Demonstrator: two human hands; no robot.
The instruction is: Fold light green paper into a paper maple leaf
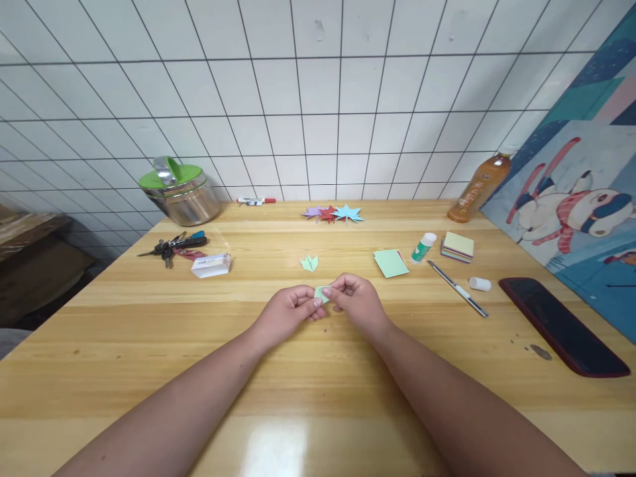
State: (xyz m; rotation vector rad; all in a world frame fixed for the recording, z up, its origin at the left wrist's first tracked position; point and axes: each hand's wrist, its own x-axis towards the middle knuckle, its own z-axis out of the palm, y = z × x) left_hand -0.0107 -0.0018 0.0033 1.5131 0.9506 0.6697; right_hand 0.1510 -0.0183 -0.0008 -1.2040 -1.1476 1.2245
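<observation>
Between my two hands is a small folded piece of light green paper, held just above the wooden table. My left hand pinches its left side between thumb and fingers. From the other side, my right hand grips the right edge, thumb on top. Fingers cover much of the paper's outline. Just beyond the hands lies a folded light green paper piece with pointed tips. A stack of square green paper sheets rests to the right of it.
Purple, red and blue paper stars lie near the tiled wall. Rightward are a glue stick, its cap, a pen-like cutter, a notepad, a bottle and a phone. Leftward: keys, a small box, a steel pot.
</observation>
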